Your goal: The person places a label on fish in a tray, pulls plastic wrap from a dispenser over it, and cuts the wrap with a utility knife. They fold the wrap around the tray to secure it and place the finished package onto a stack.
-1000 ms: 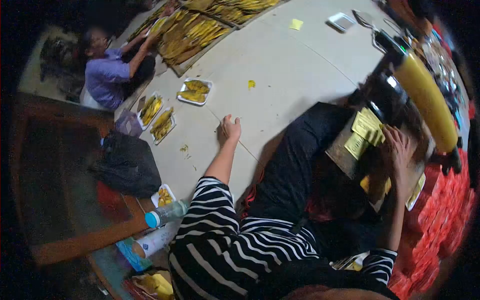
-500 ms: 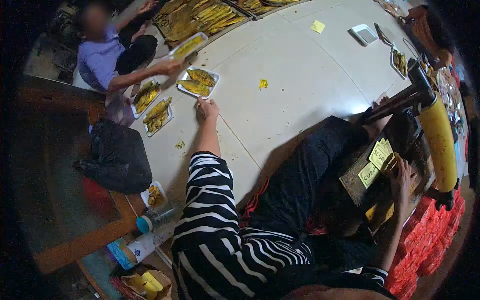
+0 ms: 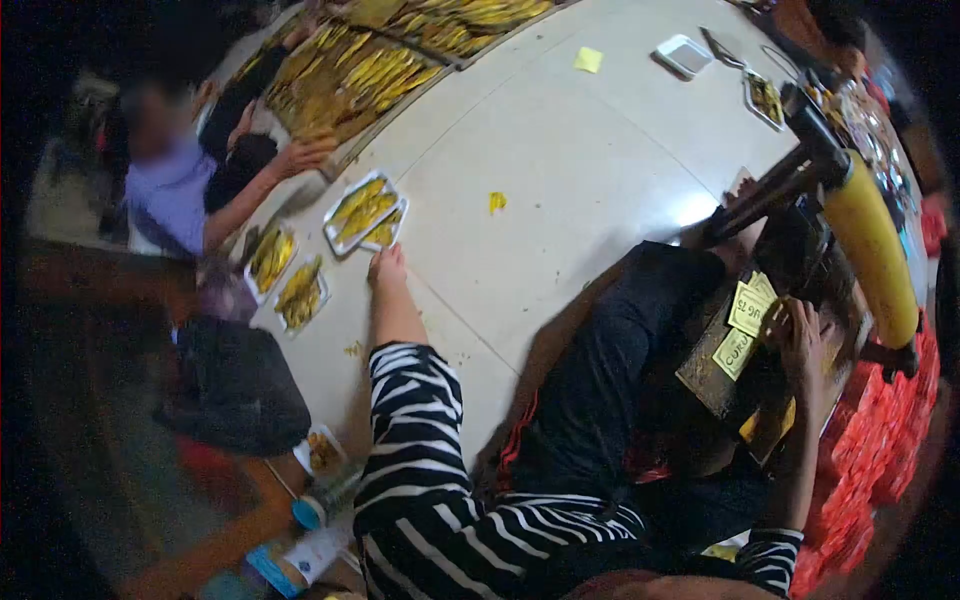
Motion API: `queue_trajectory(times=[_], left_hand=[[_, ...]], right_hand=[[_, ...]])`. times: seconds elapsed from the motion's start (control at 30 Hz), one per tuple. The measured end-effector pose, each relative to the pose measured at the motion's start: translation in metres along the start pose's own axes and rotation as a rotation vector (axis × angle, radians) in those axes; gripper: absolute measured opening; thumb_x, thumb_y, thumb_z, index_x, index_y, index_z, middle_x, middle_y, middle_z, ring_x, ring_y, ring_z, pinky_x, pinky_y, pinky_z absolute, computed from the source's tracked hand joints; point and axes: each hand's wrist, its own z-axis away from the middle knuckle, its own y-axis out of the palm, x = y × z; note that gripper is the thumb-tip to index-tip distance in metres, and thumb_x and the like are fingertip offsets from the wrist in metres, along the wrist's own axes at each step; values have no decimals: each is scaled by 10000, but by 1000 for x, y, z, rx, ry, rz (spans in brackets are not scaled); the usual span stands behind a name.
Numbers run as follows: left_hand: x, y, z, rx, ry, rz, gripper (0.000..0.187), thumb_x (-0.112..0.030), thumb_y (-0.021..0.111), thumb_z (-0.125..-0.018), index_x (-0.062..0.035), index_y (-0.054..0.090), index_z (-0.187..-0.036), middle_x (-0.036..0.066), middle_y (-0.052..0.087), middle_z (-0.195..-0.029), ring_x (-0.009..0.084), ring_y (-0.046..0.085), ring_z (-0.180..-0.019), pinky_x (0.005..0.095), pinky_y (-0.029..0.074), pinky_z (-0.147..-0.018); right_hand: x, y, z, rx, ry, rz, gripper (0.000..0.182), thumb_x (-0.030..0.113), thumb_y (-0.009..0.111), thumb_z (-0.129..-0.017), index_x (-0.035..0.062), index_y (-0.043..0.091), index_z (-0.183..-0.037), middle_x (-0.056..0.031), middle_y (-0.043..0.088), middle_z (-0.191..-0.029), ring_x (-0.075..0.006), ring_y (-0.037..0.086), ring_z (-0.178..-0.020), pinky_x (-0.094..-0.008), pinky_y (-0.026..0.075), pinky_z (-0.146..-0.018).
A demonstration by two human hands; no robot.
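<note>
My left hand [image 3: 388, 268] reaches forward, its fingers closed at the near edge of a white foam tray of yellow fish [image 3: 384, 232]. Overlapping that tray is a second foam tray of fish [image 3: 358, 212]. Two more fish trays lie to the left: the nearer fish tray [image 3: 301, 298] and the farther fish tray [image 3: 268, 258]. My right hand [image 3: 797, 335] rests at a dark board [image 3: 703, 378], fingers bent and apart, beside yellow printed labels [image 3: 743, 328]. Whether its fingertips touch a label is hard to make out.
A person in a purple top [image 3: 165, 200] sits across at left, beside large trays of fish [image 3: 350, 80]. A yellow-handled machine [image 3: 870, 240] stands at right by red packs [image 3: 880, 440]. A black bag [image 3: 240, 385] lies left. One white tray [image 3: 684, 57] and a yellow label [image 3: 588, 60] are farther off.
The other person's hand has let go of the foam tray it carried, which now overlaps the tray at my left hand. That hand has drawn back. My view has shifted slightly.
</note>
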Motion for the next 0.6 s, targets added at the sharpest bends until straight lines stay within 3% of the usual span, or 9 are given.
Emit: queue_trajectory(times=[0.03,0.07,0.2,0.3,0.37,0.47,0.57,0.6], left_hand=[[-1,2,1,-8,0,-20,256,-95,469,-855,21,413,-1076,157,506,-1103,263,528,-1040,340,446,-862],[-1,2,0,-14,1,-51,248,-85,475,-851,22,416,-1068,156,505,-1097,261,531,-1034,340,449,-858],[10,-11,-2,-34,23,-174,222,-46,503,-837,25,427,-1033,154,505,-1071,251,543,-1008,342,461,-843],[10,8,88,-24,-15,56,133,-19,515,-827,-27,445,-940,120,552,-926,217,586,-889,319,488,-730],[33,-20,105,43,-13,-83,125,-24,518,-829,-48,450,-930,99,568,-862,207,603,-831,301,485,-675],[35,-23,194,-8,-89,-287,120,-39,530,-831,-63,456,-922,84,585,-823,185,615,-754,287,482,-640],[34,-28,269,-67,-196,-441,127,-57,545,-828,-55,464,-926,86,592,-824,163,610,-708,287,483,-638],[38,-35,284,-75,-230,-485,132,-62,551,-827,-50,468,-929,87,594,-827,157,607,-697,289,483,-638]], right_hand=[[-7,9,2,-71,-60,33,566,268,619,-752,137,412,-1263,-127,445,-1250,-293,408,-1171,-611,136,-987],[28,-37,-4,49,4,-1,553,265,622,-743,142,425,-1245,-121,460,-1231,-291,418,-1159,-614,126,-988],[47,-54,-13,135,138,-100,500,258,621,-742,149,453,-1200,-110,483,-1194,-285,421,-1156,-628,117,-979],[46,-55,-20,177,172,-146,466,248,615,-747,154,467,-1180,-92,488,-1189,-290,413,-1164,-639,104,-971],[45,-57,-23,198,178,-170,457,240,602,-758,160,468,-1187,-78,483,-1208,-298,402,-1177,-644,90,-969],[-11,14,-14,-154,8,-107,422,211,558,-786,183,480,-1200,-37,465,-1258,-273,397,-1189,-645,72,-965],[-7,-2,-20,-34,44,56,382,181,506,-820,195,501,-1202,-27,445,-1294,-241,403,-1189,-652,71,-950],[-3,-11,-23,-4,38,-20,365,174,491,-830,191,511,-1194,-30,449,-1290,-238,400,-1192,-634,81,-960]])
